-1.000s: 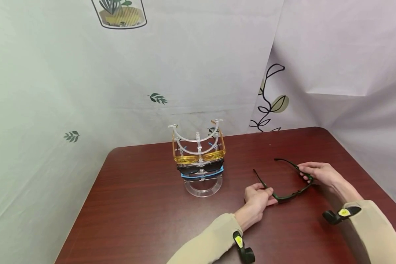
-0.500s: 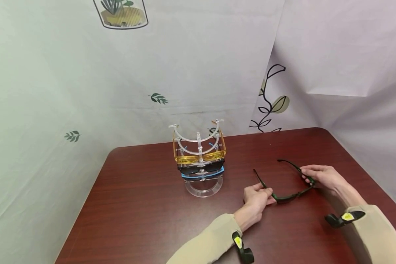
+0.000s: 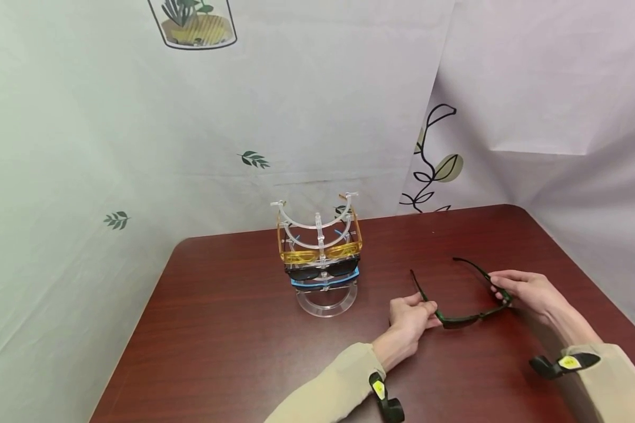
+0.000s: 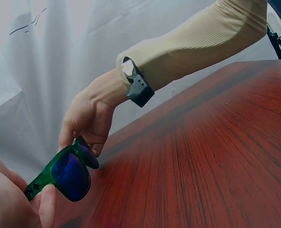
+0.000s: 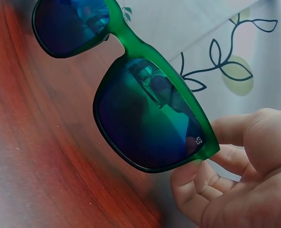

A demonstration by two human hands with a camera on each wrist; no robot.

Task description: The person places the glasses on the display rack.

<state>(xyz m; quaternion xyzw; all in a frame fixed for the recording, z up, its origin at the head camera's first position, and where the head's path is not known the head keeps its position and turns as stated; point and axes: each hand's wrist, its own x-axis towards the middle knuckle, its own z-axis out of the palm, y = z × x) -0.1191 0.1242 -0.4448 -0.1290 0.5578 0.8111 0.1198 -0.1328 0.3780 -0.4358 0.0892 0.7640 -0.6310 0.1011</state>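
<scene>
Green-framed sunglasses [image 3: 461, 322] with dark, bluish mirrored lenses are held above the right part of the table, both temples unfolded and pointing toward the back wall. My left hand [image 3: 410, 320] pinches the left temple near its hinge. At the other end, my right hand [image 3: 529, 294] grips the right temple close to the frame's corner. Seen from the right wrist, the lens front [image 5: 150, 114] faces the camera and the fingers [image 5: 188, 183] sit at the hinge corner. The left wrist view shows the sunglasses [image 4: 71, 173] between both hands.
A clear plastic glasses rack [image 3: 325, 308] stands left of my hands. It carries yellow glasses [image 3: 300, 256], black sunglasses [image 3: 304, 272] and a blue-framed pair [image 3: 325, 283], with bare upper arms above. A patterned white cloth [image 3: 317, 106] hangs behind the dark red table [image 3: 217, 352].
My right hand has shifted slightly right and toward me, carrying its end of the sunglasses along. The left hand has stayed almost in place. The rack has not moved.
</scene>
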